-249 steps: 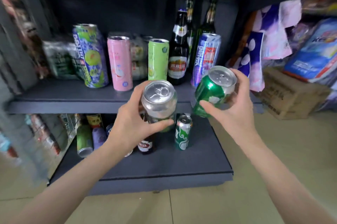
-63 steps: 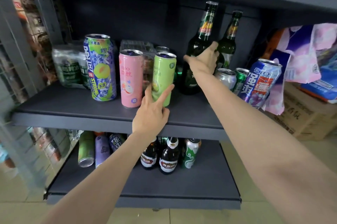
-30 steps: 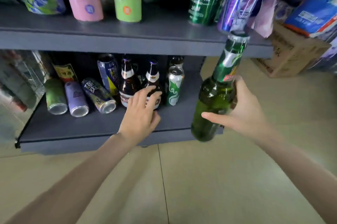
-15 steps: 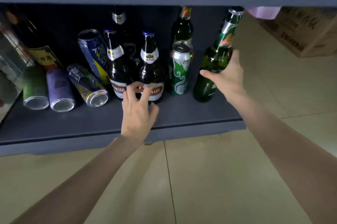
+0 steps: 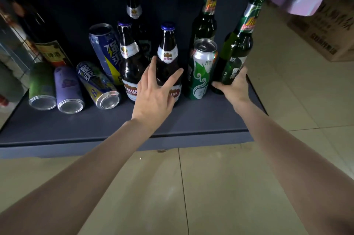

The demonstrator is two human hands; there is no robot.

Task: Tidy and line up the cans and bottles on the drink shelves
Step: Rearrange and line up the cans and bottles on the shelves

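The right hand (image 5: 232,86) wraps its grip low around the tall green glass bottle (image 5: 236,51), upright at the dark grey shelf's (image 5: 172,120) right end, just beside the green-and-white aluminium can (image 5: 202,68). The left hand (image 5: 155,93), fingers spread, touches the dark brown glass bottle (image 5: 168,58).

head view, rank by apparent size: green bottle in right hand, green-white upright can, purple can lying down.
1. green bottle, tallest by far.
2. green-white can.
3. purple can, though it lies end-on and foreshortened, so 2 versus 3 is unsure.
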